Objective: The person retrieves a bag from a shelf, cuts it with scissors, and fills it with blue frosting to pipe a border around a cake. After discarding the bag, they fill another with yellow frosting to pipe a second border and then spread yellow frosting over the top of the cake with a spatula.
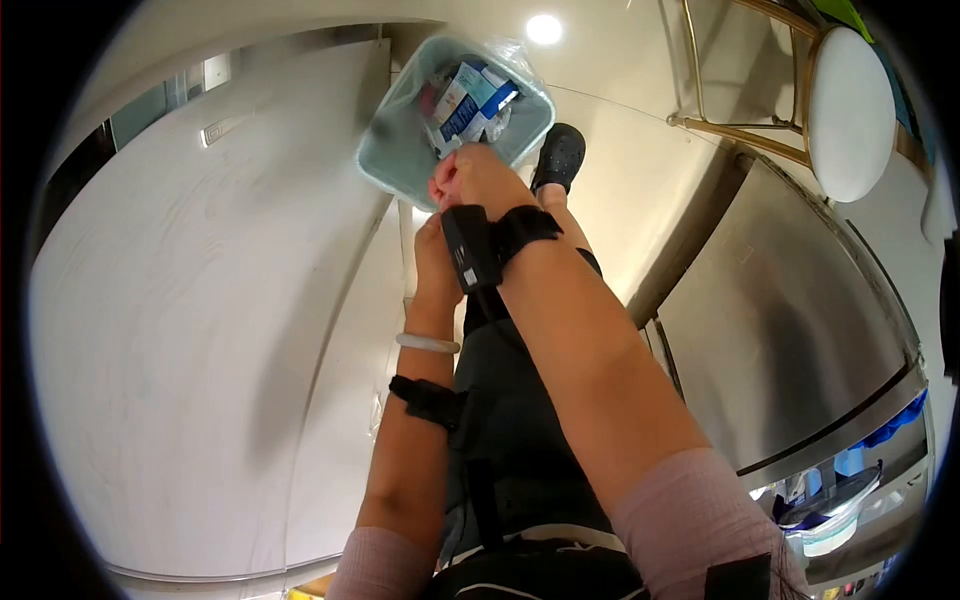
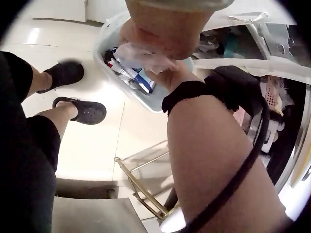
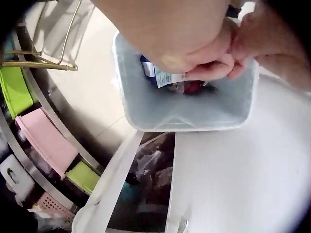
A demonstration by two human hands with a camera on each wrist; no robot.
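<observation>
Both hands meet over a pale blue waste bin [image 1: 385, 160]. My right hand [image 1: 480, 180] has its fingers curled in toward the left hand. The left hand [image 1: 437, 260] lies close against it, partly hidden behind the right wrist in the head view. Between them, in the left wrist view, is a crumpled, translucent whitish piece of plastic film [image 2: 143, 57], gripped by the fingers of both hands. In the right wrist view the right fingers [image 3: 214, 70] bend over the bin. Blue-and-white packaging [image 1: 465, 105] and other rubbish lie inside it.
A white cabinet front [image 1: 200, 300] rises along the left. Beside the bin is a foot in a black clog [image 1: 562, 155]. A gold-legged stool with a white seat [image 1: 850, 115] stands at the right, near a steel panel [image 1: 790, 300]. In the right wrist view an open drawer [image 3: 146, 184] adjoins the bin.
</observation>
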